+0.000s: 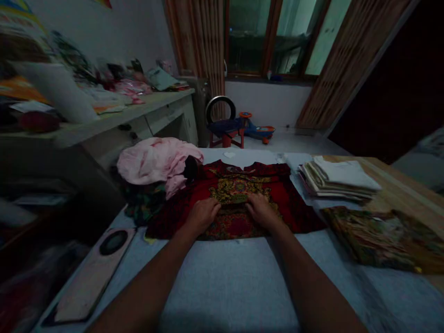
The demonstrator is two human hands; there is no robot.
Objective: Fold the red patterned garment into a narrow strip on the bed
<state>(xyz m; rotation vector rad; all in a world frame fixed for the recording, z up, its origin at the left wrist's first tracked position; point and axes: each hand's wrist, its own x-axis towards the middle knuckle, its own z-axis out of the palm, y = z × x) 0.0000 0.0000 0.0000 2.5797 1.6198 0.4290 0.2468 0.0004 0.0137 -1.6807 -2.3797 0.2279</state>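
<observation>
A dark red shirt [239, 226] with a gold and black pattern lies spread on the cloth-covered table, its neckline at the far side. My left hand [204, 213] is closed on the fabric left of the middle, fingers curled. A short way to the right, my right hand [261, 209] grips the same shirt near the gold motif. Between the two hands the fabric forms a low crosswise fold. My fingertips are partly hidden in the cloth and the dim light.
Pink clothing [156, 162] is heaped on darker garments at the left. Folded clothes [340, 178] are stacked at the right, with a patterned brown garment [385, 236] nearer me. A long pale object with a black disc [99, 273] lies at the table's left edge. A cluttered desk [138, 108] stands beyond.
</observation>
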